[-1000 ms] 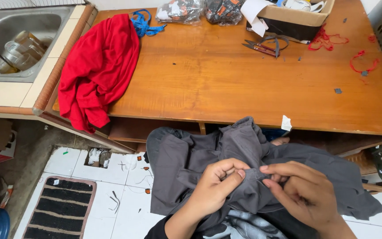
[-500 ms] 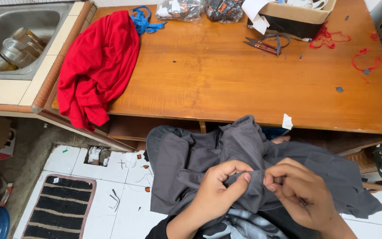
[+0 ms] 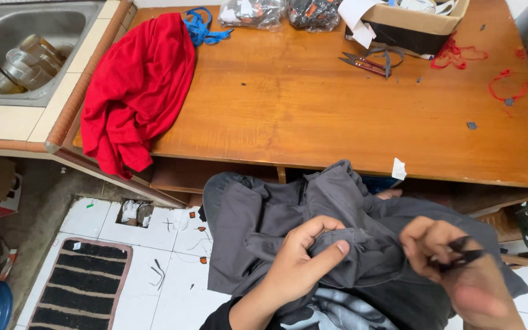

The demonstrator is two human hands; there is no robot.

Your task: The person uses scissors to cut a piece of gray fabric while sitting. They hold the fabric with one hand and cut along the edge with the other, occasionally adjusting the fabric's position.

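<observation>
A dark grey garment [image 3: 264, 226] lies over my lap below the table edge. My left hand [image 3: 304, 266] pinches a fold of its fabric between thumb and fingers. My right hand [image 3: 459, 275] sits a little to the right of that fold, fingers curled around a small dark tool, apparently a thread snipper [image 3: 462, 256], with its tip showing. The hand is slightly blurred.
A wooden table [image 3: 313, 116] carries a red cloth [image 3: 139, 91] draped over its left end, a blue strap [image 3: 200, 27], scissors [image 3: 368, 61], a cardboard box [image 3: 417, 21], plastic bags [image 3: 276, 12] and red thread scraps [image 3: 502, 85]. A steel sink [image 3: 19, 49] with cups is far left; a striped mat [image 3: 80, 287] lies on the tiled floor.
My right hand has pulled away to the right from the fold, where both hands had been close together. My left hand keeps its pinch on the grey fabric.
</observation>
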